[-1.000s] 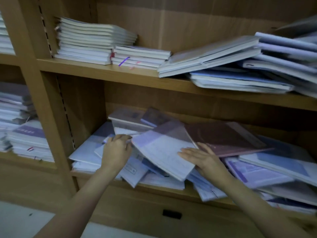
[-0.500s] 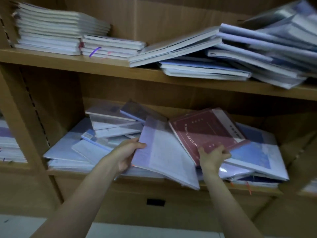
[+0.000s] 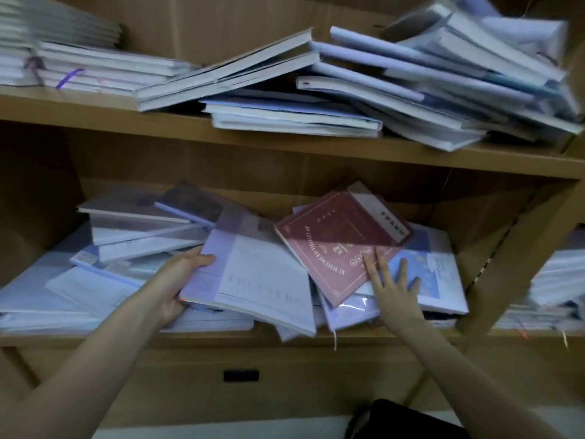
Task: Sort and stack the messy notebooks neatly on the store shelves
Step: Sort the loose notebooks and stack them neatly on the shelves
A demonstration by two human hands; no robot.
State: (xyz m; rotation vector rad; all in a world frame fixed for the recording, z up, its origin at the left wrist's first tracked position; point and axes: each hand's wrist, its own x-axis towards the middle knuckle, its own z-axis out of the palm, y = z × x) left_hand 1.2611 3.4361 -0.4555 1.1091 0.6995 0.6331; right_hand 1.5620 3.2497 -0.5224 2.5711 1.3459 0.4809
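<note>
Messy notebooks cover the lower shelf [image 3: 364, 339]. My left hand [image 3: 177, 280] grips the left edge of a pale lilac-and-white notebook [image 3: 256, 277], thumb on its cover and fingers under it. A dark red notebook [image 3: 342, 242] lies tilted on the heap just right of it. My right hand [image 3: 395, 289] rests with spread straight fingers at the red notebook's lower right corner and on a blue-covered notebook [image 3: 433, 274]. A small uneven stack of notebooks [image 3: 139, 229] sits at the left of this shelf.
The upper shelf [image 3: 285, 144] carries a neat stack at the left [image 3: 95, 71] and a slumped, leaning heap of notebooks [image 3: 411, 87] at the right. A slanted wooden upright [image 3: 506, 264] bounds the lower bay on the right, with more notebooks [image 3: 557, 286] beyond it.
My right hand let go of the red notebook's lower edge and now lies flat with fingers spread. The view shifted right and closer. My left hand keeps its grip on the lilac notebook.
</note>
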